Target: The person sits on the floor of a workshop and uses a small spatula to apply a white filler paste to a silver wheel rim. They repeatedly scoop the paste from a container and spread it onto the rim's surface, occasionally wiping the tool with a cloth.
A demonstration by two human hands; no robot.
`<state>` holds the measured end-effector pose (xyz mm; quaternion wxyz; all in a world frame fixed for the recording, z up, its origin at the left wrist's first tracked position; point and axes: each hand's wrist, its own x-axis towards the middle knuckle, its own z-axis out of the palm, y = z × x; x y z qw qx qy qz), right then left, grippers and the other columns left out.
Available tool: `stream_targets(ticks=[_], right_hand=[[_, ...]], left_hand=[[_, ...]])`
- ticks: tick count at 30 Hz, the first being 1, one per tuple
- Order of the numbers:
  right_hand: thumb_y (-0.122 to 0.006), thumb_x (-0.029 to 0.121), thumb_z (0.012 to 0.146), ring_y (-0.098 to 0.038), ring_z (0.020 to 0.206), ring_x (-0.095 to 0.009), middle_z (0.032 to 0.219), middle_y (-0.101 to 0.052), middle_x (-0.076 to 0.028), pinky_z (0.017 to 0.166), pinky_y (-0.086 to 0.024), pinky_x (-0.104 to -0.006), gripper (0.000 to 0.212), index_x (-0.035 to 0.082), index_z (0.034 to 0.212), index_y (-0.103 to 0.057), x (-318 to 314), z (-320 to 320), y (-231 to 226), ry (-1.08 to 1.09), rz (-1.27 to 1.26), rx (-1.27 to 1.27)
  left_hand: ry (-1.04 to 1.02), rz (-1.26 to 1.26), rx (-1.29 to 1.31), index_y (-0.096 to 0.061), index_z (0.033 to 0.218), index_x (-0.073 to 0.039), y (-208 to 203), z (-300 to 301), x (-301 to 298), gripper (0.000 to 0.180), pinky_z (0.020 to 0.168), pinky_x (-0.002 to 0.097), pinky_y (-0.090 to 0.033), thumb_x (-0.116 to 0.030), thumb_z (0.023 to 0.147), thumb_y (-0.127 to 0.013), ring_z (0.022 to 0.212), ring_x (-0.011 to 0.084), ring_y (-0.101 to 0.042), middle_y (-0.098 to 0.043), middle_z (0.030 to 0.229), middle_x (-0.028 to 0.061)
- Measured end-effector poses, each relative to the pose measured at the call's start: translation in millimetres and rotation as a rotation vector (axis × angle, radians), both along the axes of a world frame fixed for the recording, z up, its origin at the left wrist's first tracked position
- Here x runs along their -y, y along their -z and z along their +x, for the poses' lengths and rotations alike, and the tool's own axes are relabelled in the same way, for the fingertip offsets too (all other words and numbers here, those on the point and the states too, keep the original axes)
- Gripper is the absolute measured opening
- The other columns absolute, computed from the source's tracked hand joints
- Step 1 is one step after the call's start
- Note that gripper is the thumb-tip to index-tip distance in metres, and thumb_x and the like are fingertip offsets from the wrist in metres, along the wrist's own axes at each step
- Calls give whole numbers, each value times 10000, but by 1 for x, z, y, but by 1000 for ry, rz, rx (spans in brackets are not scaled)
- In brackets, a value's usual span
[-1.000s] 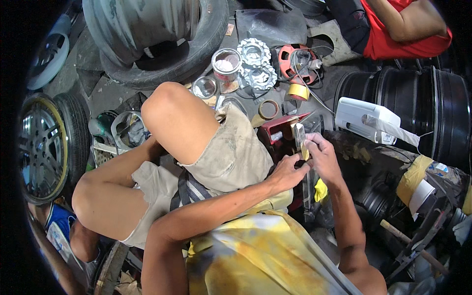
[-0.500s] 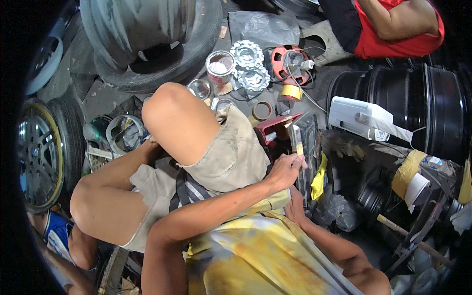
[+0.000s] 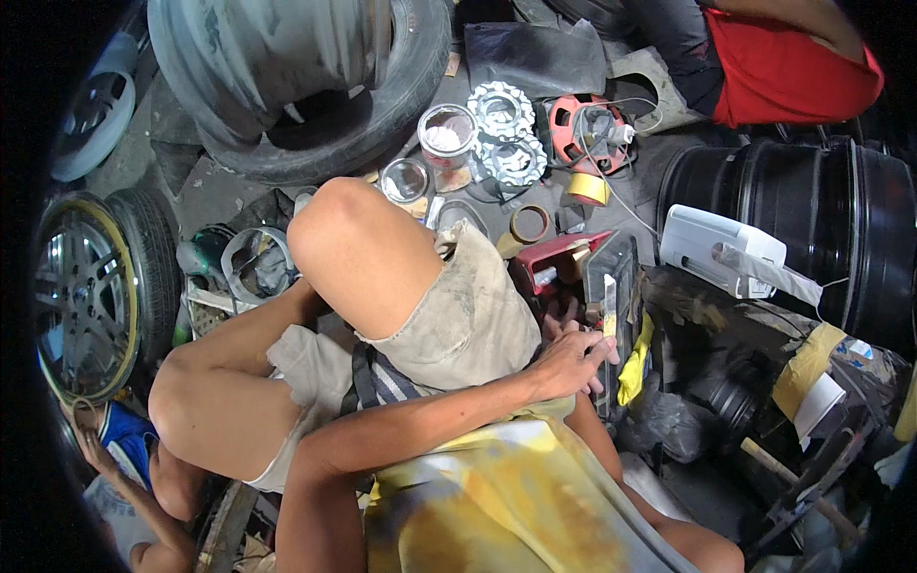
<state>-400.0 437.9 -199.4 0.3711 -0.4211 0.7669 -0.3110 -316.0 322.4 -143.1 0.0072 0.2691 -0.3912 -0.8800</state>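
Observation:
My left hand (image 3: 575, 361) reaches across my body from the lower left. Its fingers are closed on a thin flat strip (image 3: 609, 304), white above and yellowish below, standing up from the fingertips. My right hand (image 3: 562, 321) is partly hidden behind the left one; its visible fingers stretch into an open red and black box (image 3: 540, 250), with no object seen in them. The black side (image 3: 626, 263) of the box rises beside the strip. A bright yellow cloth (image 3: 637, 363) hangs next to the box.
Beyond my knee are tape rolls (image 3: 529, 223), an open can (image 3: 447, 132), silvery ring-shaped parts (image 3: 509, 158) and a red reel with cable (image 3: 578, 119). A white device (image 3: 721, 244) rests near black wheel rims (image 3: 764, 172). A person in red (image 3: 793, 72) and another person (image 3: 134, 477) are nearby.
My right hand has moved forward from under my left forearm to the box. The left hand keeps the strip. The view has shifted slightly; the person at lower left shows more.

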Motion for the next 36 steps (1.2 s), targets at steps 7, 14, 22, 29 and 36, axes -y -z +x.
stream_targets(ticks=[7,14,22,29,36], right_hand=[[-597,104,946,-606,861,-327,935,-642,-132,793,-481,-351,197,-19,1098,-619,15,1,-2,75,11,96],[-607,108,949,-604,864,-295,949,-645,-118,791,-482,-338,207,-17,1113,-620,30,1,-7,147,16,194],[-619,113,953,-602,867,-258,965,-648,-103,789,-482,-324,219,-15,1131,-622,45,1,-15,211,29,296],[-630,116,957,-600,870,-226,979,-652,-89,787,-483,-311,230,-14,1146,-623,47,5,-16,231,24,333],[-640,120,961,-599,873,-194,993,-655,-76,786,-483,-298,241,-12,1162,-624,50,8,-17,250,24,360]], left_hand=[[17,13,-24,-655,1116,29,-2,0,3,459,685,324,-625,-372,1101,-433,797,261,-757,-437,1124,165],[3,-6,-2,-658,1077,25,-1,-3,1,449,679,320,-624,-365,1102,-438,782,245,-752,-408,1025,110],[-40,-16,-12,-684,1099,26,-1,-3,1,442,641,327,-636,-360,1088,-471,758,288,-765,-402,1098,171],[-18,23,0,-673,1059,68,5,-5,-3,480,625,330,-617,-359,1097,-458,792,279,-759,-600,1173,208],[-14,57,-11,-652,1109,67,-4,-4,0,476,640,333,-624,-361,1098,-444,810,292,-761,-617,1209,210]])
